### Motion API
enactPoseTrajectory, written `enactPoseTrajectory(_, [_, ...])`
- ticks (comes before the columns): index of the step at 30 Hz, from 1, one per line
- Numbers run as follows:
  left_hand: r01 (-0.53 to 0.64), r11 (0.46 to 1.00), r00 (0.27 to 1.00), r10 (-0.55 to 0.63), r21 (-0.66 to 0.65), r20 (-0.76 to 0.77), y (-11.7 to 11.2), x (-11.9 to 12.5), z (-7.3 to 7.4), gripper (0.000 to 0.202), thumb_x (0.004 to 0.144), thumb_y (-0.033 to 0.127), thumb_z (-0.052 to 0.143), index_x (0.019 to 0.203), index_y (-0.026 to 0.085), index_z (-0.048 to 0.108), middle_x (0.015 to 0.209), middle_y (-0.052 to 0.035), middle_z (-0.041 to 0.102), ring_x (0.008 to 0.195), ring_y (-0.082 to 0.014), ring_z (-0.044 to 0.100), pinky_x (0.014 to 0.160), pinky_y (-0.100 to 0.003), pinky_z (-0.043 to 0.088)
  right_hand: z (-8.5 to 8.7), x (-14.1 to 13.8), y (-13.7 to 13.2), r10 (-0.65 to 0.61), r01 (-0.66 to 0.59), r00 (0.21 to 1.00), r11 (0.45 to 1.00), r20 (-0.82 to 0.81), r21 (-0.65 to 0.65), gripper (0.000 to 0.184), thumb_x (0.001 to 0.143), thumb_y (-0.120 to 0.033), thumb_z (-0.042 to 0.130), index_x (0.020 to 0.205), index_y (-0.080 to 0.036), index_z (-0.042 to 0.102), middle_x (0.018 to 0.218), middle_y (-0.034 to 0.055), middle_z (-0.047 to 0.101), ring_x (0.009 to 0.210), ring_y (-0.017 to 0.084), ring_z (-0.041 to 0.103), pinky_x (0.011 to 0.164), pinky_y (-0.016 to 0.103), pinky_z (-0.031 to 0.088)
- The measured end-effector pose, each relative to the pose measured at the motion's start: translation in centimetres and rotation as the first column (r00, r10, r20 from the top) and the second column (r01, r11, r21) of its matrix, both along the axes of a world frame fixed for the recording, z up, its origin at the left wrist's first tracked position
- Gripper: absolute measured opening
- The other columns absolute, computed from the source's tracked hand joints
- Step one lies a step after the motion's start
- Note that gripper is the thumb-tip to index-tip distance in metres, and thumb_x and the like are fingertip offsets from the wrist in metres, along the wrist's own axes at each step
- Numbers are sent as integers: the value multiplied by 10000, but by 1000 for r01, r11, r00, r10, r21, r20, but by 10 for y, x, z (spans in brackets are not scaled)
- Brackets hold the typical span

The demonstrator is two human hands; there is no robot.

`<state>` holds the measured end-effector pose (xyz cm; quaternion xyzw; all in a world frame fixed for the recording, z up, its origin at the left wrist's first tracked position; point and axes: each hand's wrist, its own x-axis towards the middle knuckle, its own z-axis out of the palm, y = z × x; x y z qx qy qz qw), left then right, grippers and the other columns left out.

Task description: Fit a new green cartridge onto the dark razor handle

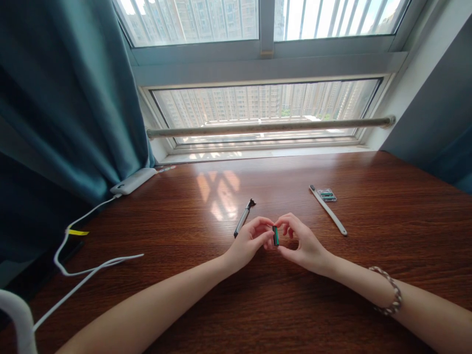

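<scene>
A small black razor cartridge with a green strip (276,236) is held upright between my two hands, above the table. My left hand (250,242) pinches it from the left side with thumb and fingers. The fingertips of my right hand (304,247) grip its top and bottom ends, thumb below and index finger above. Just beyond my left hand lies a silver and black razor handle (242,221) with no blade on its head. Farther right, a white toothbrush (329,212) rests beside a clear case (327,195) holding green-striped cartridges.
The brown wooden table (177,305) reaches to the window sill. On its left lie a white power strip (134,181) and a white cable (92,269) with a yellow tag (78,232). A blue curtain (84,98) hangs at the left, and a rail (265,129) crosses the window.
</scene>
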<state>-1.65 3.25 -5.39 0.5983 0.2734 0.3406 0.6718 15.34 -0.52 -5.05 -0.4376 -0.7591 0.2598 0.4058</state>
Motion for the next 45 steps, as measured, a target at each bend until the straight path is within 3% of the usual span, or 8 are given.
enactPoseTrajectory(13, [40,999,998,-41,-25,-42,1,0,6,219,751,304,583,846,119,650,770,-51,643,688,-123,531,662,-227,385,-2,1,0,-2,5,997,999,-80,42,342,674,-125,590,981,-195,456,906,26,486,740,110,473,619,228,401])
enactPoseTrajectory(24, [94,993,995,-96,-75,-20,1,-1,9,215,752,315,581,832,129,653,751,-47,647,699,-127,531,685,-226,380,0,2,1,3,5,998,993,-69,114,345,676,-223,666,982,-192,510,901,33,521,766,129,496,681,255,428])
enactPoseTrajectory(28, [91,986,995,-86,-139,39,-7,0,14,242,769,324,557,868,128,658,753,-57,640,722,-145,547,709,-253,395,9,1,-4,-32,43,997,985,-64,164,359,669,-265,683,983,-197,525,905,43,532,800,149,503,704,273,437])
enactPoseTrajectory(32, [80,981,995,-67,-174,79,-22,0,28,239,777,323,549,869,134,662,758,-63,637,722,-151,552,700,-260,406,27,-1,-16,-16,31,995,987,-95,155,371,672,-292,685,992,-201,520,912,48,526,783,149,504,690,274,440])
enactPoseTrajectory(39, [88,996,996,-87,-30,33,-32,-7,50,200,779,289,551,891,166,663,757,-47,641,725,-161,570,683,-261,426,48,-3,-31,0,10,999,979,-53,205,389,693,-297,668,1038,-227,504,934,59,521,830,176,514,708,300,456])
enactPoseTrajectory(45, [36,987,993,-17,156,-119,-30,-9,50,223,797,288,518,930,154,637,824,-59,641,786,-182,574,765,-297,429,52,-1,-29,-100,38,981,941,167,337,366,732,-196,604,1080,-227,494,956,56,544,900,196,494,769,331,446])
